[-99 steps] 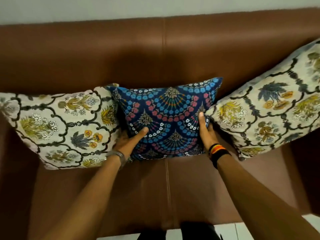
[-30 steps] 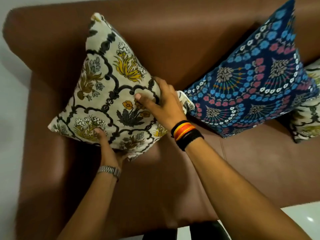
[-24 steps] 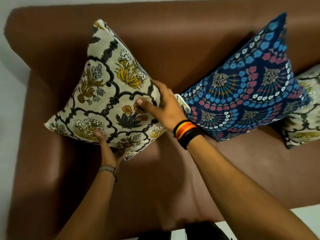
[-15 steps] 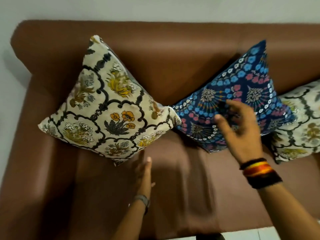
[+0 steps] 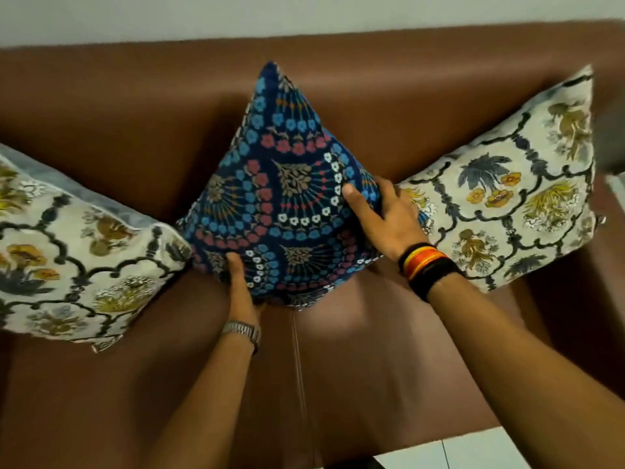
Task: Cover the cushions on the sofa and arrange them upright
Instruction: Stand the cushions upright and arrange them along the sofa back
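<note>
A blue patterned cushion [image 5: 284, 194] stands on one corner like a diamond in the middle of the brown sofa [image 5: 372, 367], leaning on the backrest. My left hand [image 5: 238, 286] grips its lower left edge. My right hand [image 5: 382, 214] holds its right corner. A cream floral cushion [image 5: 77, 252] lies tilted at the left, its corner touching the blue one. Another cream floral cushion [image 5: 514, 194] leans at the right, also on a corner, behind my right hand.
The sofa backrest [image 5: 135, 106] runs across the top under a pale wall [image 5: 236, 15]. A seam [image 5: 299, 367] splits the seat below the blue cushion. White floor tiles [image 5: 456, 451] show at the bottom right.
Both hands let go of the left floral cushion and moved right onto the blue cushion, which now stands on its corner. My view shifted right, centring on the blue cushion.
</note>
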`<control>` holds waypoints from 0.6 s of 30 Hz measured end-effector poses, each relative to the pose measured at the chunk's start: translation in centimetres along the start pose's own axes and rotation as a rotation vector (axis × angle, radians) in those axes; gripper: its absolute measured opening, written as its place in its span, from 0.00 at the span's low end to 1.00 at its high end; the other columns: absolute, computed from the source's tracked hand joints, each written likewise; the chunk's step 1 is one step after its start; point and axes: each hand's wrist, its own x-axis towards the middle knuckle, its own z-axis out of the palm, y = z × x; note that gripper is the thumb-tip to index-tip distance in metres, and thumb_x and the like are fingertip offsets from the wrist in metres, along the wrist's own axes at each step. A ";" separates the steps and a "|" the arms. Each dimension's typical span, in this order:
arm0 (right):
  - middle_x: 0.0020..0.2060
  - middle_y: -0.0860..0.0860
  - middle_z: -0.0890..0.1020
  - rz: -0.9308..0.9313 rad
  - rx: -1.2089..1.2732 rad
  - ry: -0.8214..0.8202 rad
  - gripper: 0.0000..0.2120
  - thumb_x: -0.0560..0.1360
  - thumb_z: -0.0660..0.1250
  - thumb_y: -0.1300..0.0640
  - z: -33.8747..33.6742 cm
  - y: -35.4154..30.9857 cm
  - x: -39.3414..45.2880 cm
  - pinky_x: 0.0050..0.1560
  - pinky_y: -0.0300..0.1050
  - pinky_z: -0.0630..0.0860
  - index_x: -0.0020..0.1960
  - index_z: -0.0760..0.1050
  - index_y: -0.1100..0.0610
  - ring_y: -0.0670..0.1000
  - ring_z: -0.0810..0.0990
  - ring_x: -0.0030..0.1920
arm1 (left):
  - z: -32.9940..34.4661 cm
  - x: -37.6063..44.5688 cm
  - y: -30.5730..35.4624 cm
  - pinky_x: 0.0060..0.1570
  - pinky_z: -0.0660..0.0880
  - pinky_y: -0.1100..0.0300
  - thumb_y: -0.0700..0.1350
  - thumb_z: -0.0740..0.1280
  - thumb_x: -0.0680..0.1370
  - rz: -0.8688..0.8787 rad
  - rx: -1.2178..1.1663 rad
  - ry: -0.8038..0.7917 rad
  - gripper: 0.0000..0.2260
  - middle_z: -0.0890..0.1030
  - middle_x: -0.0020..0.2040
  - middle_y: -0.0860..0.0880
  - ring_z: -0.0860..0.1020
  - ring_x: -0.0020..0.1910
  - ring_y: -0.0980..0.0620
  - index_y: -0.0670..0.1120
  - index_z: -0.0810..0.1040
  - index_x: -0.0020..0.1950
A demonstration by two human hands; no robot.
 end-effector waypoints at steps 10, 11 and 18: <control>0.77 0.55 0.67 -0.090 0.055 -0.094 0.41 0.75 0.64 0.27 -2.0 2.2 1.1 0.77 0.60 0.67 0.82 0.62 0.45 0.58 0.66 0.78 | 2.3 -1.7 -2.3 0.72 0.68 0.37 0.85 0.65 0.50 0.033 -0.066 0.089 0.66 0.69 0.79 0.47 0.70 0.74 0.43 0.53 0.61 0.82; 0.77 0.53 0.68 -0.138 0.051 -0.066 0.41 0.75 0.66 0.29 -3.2 2.8 0.6 0.76 0.56 0.68 0.82 0.62 0.45 0.55 0.68 0.77 | 3.1 -2.4 -3.1 0.71 0.68 0.36 0.85 0.64 0.50 0.016 -0.102 0.109 0.65 0.68 0.79 0.47 0.70 0.74 0.43 0.54 0.61 0.82; 0.66 0.57 0.76 -0.208 -0.052 0.537 0.26 0.79 0.68 0.40 -17.4 11.0 0.6 0.67 0.53 0.72 0.70 0.74 0.54 0.59 0.75 0.67 | 15.1 -8.1 -12.5 0.56 0.79 0.43 0.83 0.64 0.55 -0.336 0.038 0.081 0.55 0.58 0.83 0.52 0.63 0.78 0.43 0.62 0.63 0.80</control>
